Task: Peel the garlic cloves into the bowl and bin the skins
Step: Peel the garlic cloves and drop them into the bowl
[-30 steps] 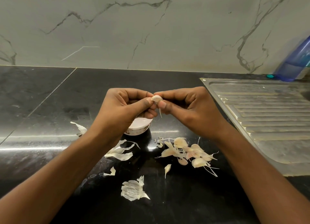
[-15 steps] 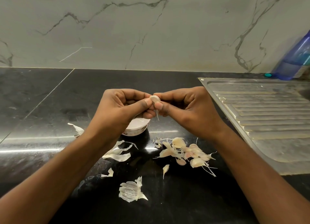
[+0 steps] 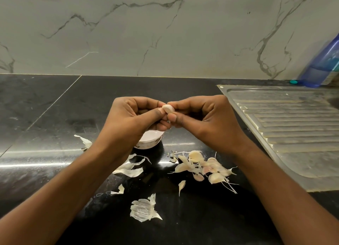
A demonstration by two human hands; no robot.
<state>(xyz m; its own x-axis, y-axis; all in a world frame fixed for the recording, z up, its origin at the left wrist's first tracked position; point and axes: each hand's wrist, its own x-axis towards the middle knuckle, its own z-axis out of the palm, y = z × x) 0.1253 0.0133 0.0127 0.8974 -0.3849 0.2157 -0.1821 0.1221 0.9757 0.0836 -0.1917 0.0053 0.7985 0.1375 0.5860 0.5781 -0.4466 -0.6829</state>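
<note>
A pale garlic clove (image 3: 168, 108) is pinched between the fingertips of my left hand (image 3: 136, 116) and my right hand (image 3: 202, 119), held above the black counter. Just below my left hand stands a small white bowl (image 3: 149, 141), mostly hidden by that hand. A heap of unpeeled garlic cloves (image 3: 203, 167) lies on the counter under my right wrist. Papery garlic skins (image 3: 145, 209) are scattered near the front, with more skins (image 3: 131, 169) under my left forearm.
A steel sink drainboard (image 3: 293, 132) fills the right side. A blue plastic bottle (image 3: 326, 65) stands at the back right against the marble wall. One more skin scrap (image 3: 85, 142) lies left of my left wrist. The black counter (image 3: 45, 107) extends to the left.
The thin strand of skin that hung below the clove is no longer seen. Both hands stay together on the clove, fingers shifted slightly.
</note>
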